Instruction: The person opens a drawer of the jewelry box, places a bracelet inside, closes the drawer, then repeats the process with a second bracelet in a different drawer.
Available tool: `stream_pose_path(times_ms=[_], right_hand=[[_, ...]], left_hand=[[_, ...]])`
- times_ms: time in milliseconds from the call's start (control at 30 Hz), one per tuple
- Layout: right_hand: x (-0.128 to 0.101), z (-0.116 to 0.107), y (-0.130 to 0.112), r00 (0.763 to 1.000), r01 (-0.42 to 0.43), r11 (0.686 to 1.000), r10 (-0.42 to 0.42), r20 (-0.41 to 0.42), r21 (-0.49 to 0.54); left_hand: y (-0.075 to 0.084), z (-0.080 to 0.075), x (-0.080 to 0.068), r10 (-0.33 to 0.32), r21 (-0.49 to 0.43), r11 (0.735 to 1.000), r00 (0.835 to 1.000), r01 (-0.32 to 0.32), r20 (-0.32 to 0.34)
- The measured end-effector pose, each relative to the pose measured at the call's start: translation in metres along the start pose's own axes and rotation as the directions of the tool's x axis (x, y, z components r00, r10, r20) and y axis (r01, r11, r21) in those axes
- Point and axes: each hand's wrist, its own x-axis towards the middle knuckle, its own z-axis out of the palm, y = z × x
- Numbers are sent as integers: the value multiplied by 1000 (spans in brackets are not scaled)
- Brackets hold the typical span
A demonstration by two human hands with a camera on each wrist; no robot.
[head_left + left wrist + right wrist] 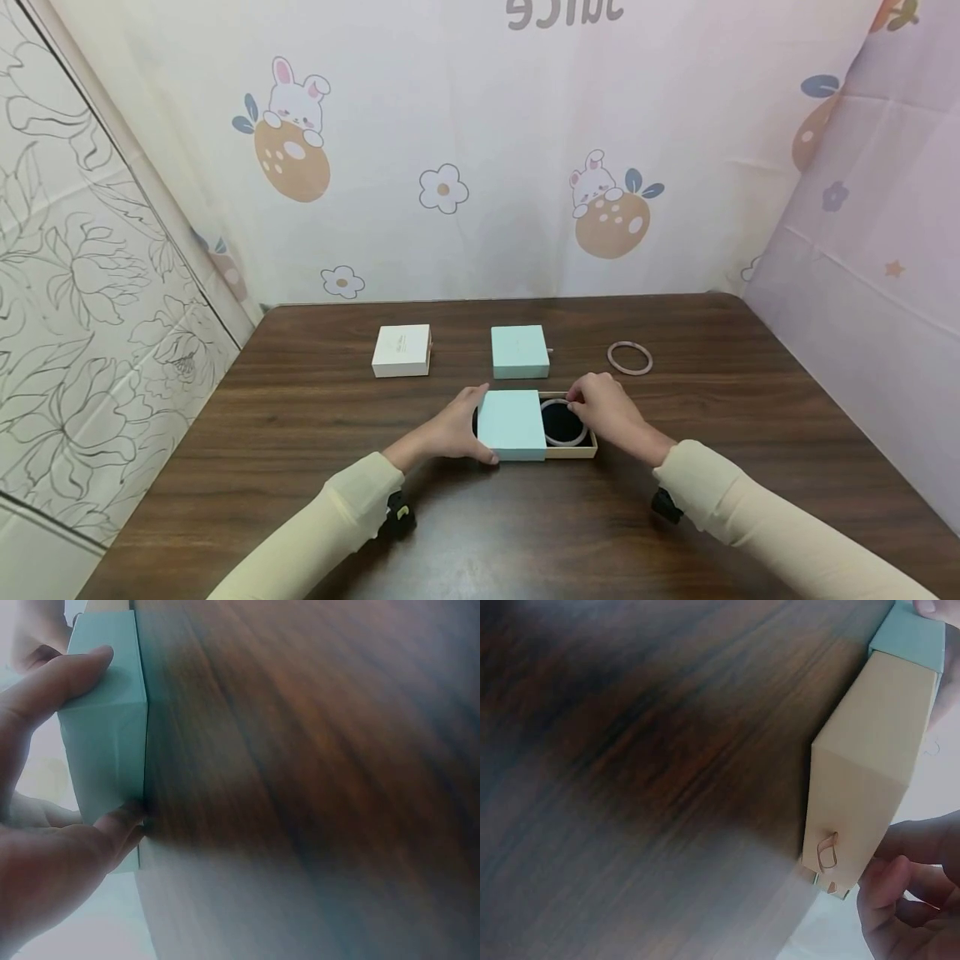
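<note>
A teal box sleeve [512, 423] lies on the table near its front, and my left hand [461, 429] grips its left end between thumb and fingers. The left wrist view shows that left hand [112, 735] pinching the teal sleeve [105, 727] by its edges. A tan drawer [581, 451] sticks out of the sleeve to the right. It holds a pale bangle [553, 407] on black lining, partly hidden under the sleeve. My right hand [592, 406] curls over the drawer's far right end, fingertips by the bangle. The tan drawer [870, 772] has a small pull loop [826, 851].
Farther back on the dark wooden table [315, 467] sit a white box [402, 350], a second teal box [520, 351] and a loose pink bangle [629, 358]. Patterned cloth walls close in the back and both sides.
</note>
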Motion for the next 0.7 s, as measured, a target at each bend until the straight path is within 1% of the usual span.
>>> stream_pose_path(times_ms=[267, 433, 567, 700], right_hand=[[0, 4, -1, 1000, 10, 998, -10, 6, -55], [0, 5, -1, 1000, 2, 998, -2, 7, -67], [-1, 3, 1, 1000, 8, 999, -8, -4, -39], [-4, -3, 9, 999, 23, 999, -21, -42, 38]], left_hand=[[0, 0, 0, 8, 2, 1000, 1000, -8, -4], [1, 0, -1, 10, -1, 1000, 1000, -10, -6], [2, 0, -1, 6, -3, 1000, 1000, -6, -6], [3, 0, -1, 2, 0, 1000, 1000, -2, -9]])
